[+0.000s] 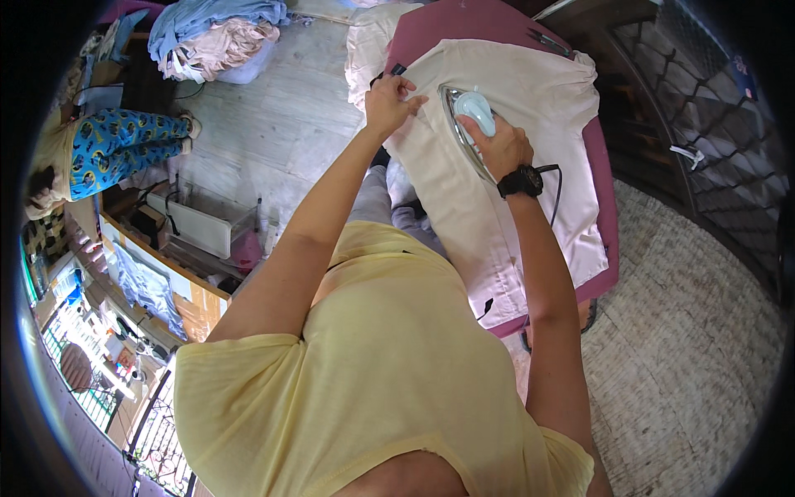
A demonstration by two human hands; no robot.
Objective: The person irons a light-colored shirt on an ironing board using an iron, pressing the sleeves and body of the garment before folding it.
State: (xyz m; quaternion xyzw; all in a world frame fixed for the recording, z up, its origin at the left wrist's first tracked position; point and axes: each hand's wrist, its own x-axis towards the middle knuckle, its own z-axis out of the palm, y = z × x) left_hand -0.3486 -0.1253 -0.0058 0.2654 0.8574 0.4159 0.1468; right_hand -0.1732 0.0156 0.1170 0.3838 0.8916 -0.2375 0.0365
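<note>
A cream garment (505, 215) is spread over a maroon-covered ironing board (505, 18), with part of it hanging past the left edge. My right hand (505, 151) is closed round the handle of a pale blue iron (474, 109). The iron's metal soleplate lies on the cloth, its tip pointing away from me. At the garment's left edge rests my left hand (391, 103), thumb and fingers apart on the fabric. Just beyond its fingertips is a small black piece (399, 69), whose kind I cannot make out. A dark cord (556, 195) runs down beside my right wrist.
A heap of blue and peach cloth (219, 37) lies at the far left. Another person in blue patterned trousers (116, 153) is on the left, near a white drawer-like bin (199, 219). A dark lattice gate (704, 124) stands on the right. Thin dark tools (548, 41) lie on the board's far end.
</note>
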